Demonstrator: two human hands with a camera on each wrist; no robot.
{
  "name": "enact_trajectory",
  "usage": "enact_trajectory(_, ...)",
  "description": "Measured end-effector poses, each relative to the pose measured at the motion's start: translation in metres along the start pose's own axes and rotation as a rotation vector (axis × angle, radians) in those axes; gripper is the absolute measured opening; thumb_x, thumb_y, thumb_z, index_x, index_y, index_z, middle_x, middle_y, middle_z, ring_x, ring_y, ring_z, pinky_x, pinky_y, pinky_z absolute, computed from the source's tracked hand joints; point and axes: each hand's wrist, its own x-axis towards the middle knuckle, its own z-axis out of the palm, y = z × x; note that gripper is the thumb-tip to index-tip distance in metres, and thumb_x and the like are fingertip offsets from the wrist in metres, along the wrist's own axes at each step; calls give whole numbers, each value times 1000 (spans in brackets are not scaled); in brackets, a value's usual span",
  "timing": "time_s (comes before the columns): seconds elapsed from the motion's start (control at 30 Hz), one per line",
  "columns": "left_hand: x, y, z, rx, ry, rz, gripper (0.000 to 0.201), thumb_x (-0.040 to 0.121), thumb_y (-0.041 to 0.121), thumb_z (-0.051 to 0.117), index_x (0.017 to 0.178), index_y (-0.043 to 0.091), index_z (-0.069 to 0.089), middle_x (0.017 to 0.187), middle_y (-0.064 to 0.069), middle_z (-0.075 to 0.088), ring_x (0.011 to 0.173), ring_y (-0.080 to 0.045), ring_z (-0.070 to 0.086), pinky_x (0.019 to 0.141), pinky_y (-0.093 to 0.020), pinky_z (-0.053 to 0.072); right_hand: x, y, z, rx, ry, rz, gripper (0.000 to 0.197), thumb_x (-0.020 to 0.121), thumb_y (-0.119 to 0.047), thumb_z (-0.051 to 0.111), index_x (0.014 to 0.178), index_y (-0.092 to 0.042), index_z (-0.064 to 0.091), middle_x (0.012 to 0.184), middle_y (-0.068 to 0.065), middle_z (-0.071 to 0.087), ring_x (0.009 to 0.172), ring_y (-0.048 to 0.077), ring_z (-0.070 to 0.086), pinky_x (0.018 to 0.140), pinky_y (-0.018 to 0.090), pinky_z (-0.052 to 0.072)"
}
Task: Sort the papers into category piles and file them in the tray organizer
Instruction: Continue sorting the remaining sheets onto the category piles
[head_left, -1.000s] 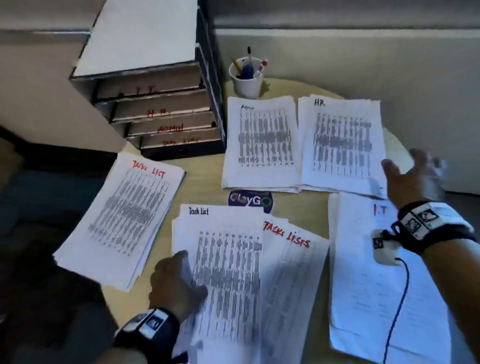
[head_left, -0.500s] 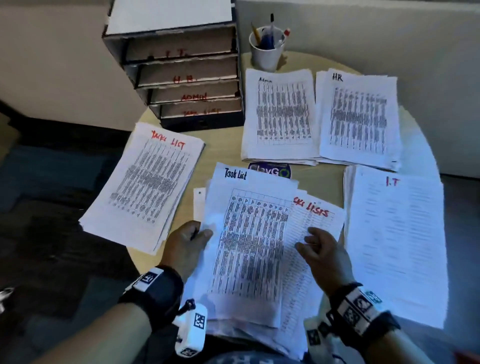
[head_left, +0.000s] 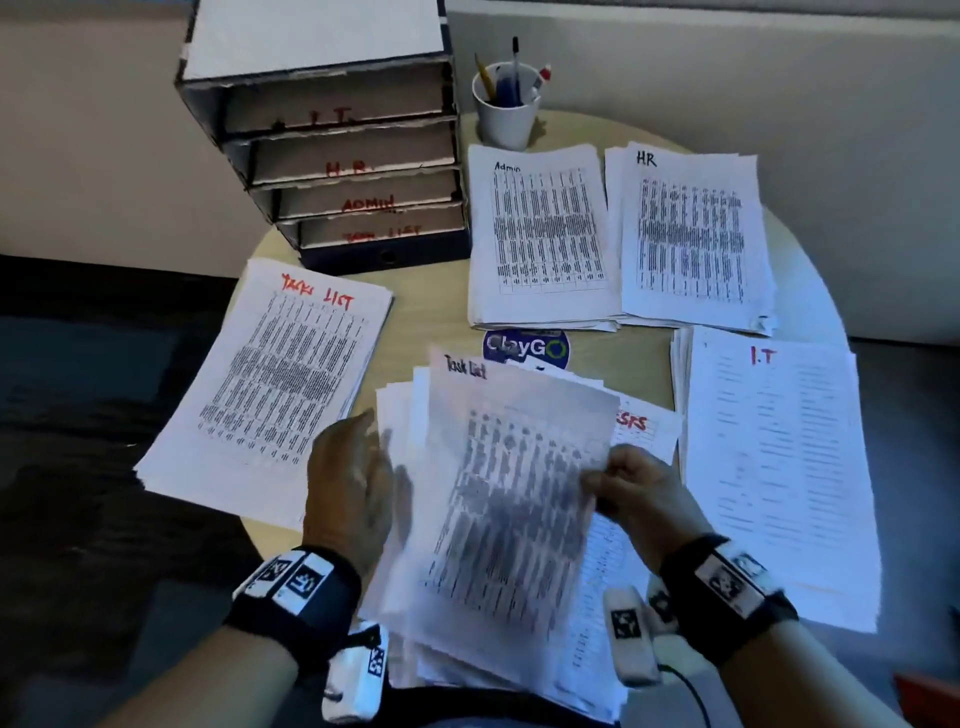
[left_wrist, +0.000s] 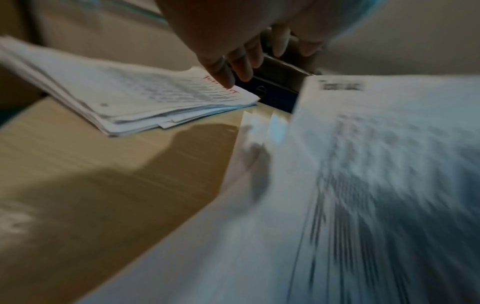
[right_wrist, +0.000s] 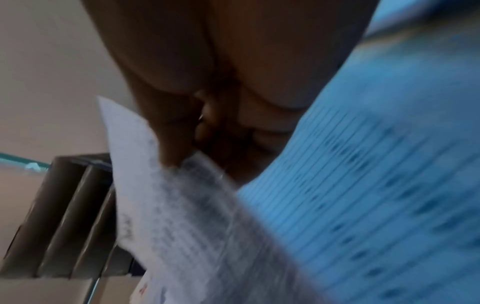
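My right hand (head_left: 597, 483) pinches the right edge of the top "Task List" sheets (head_left: 509, 493) and lifts them, blurred, off the near stack; the right wrist view shows thumb and fingers (right_wrist: 182, 144) pinching the paper (right_wrist: 182, 205). Beside the sheets' left edge is my left hand (head_left: 374, 452), its fingers (left_wrist: 233, 61) straight and holding nothing. A red-lettered sheet (head_left: 644, 426) lies underneath. Sorted piles lie around: Task List (head_left: 280, 384) left, Admin (head_left: 540, 239), HR (head_left: 691, 239), I.T (head_left: 779, 467). The labelled tray organizer (head_left: 337, 156) stands at the back left.
A white cup of pens (head_left: 506, 111) stands behind the Admin pile. A blue ClayGo sticker (head_left: 524, 348) shows on the round wooden table (head_left: 426, 312). A wall runs close behind, and dark floor lies to the left.
My right hand left the I.T pile, came to the near stack and pinched its top sheets, which now rise. My left hand released its grip on the stack's left edge.
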Motion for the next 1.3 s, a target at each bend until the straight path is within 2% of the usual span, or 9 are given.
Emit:
enact_trajectory(0.17,36,42,23,-66,-271,-63,36,93,22,46,120,7,65,118,-14,64,108,-30,61,86,-19,38,-44,26,-57,194,-10,39,33,81,10,52,113,6,60,108,22,71,97,36,68,77,45,59)
enact_trajectory(0.3,73,74,69,31,-539,-181,51,87,32,66,132,12,53,132,-12,53,113,-30,58,95,-33,47,-64,38,-82,-13,183,-8,29,86,19,49,99,2,69,95,20,73,78,25,71,67,32,60)
enact_trajectory(0.4,80,99,96,233,-628,-189,55,75,44,72,115,13,51,118,-13,55,100,-35,59,82,-43,53,-62,51,-92,-424,334,-123,23,86,-4,67,93,-25,74,82,3,75,76,18,66,73,36,55)
enact_trajectory(0.57,68,110,116,351,-555,-283,56,74,44,73,116,20,45,115,-9,48,106,-34,53,89,-49,50,-50,50,-84,-607,540,-65,10,80,-17,74,80,-19,64,67,0,67,66,24,62,62,39,53)
enact_trajectory(0.7,60,112,122,312,-521,-330,46,80,38,71,115,18,49,119,-9,45,112,-34,50,92,-49,50,-47,39,-66,-751,481,34,24,82,-35,74,79,-17,58,72,-3,63,66,13,57,52,24,35)
enact_trajectory(0.93,60,117,124,215,-494,-343,58,79,35,77,120,15,41,116,-8,58,102,-33,61,77,-35,48,-42,32,-58,-761,482,89,23,84,-30,70,75,-18,54,71,2,61,65,18,55,51,24,36)
enact_trajectory(1.03,59,115,116,93,-449,-343,42,84,27,74,111,20,43,104,-2,63,90,-29,60,72,-30,44,-42,34,-55,-759,479,16,27,81,-27,75,71,-13,53,70,6,59,65,23,55,54,27,39)
enact_trajectory(1.2,47,77,77,-300,-245,-431,21,87,16,73,101,22,58,96,6,66,88,-20,64,76,-26,47,-45,31,-46,-674,378,-241,33,77,-11,78,65,-33,57,73,-13,62,65,-3,57,55,14,41)
enact_trajectory(1.3,33,53,47,-510,-226,-488,15,92,8,66,98,21,70,84,8,73,82,-21,67,71,-27,51,-45,32,-55,-487,257,-273,23,70,-12,85,67,-23,65,62,-6,64,57,-1,55,55,16,43)
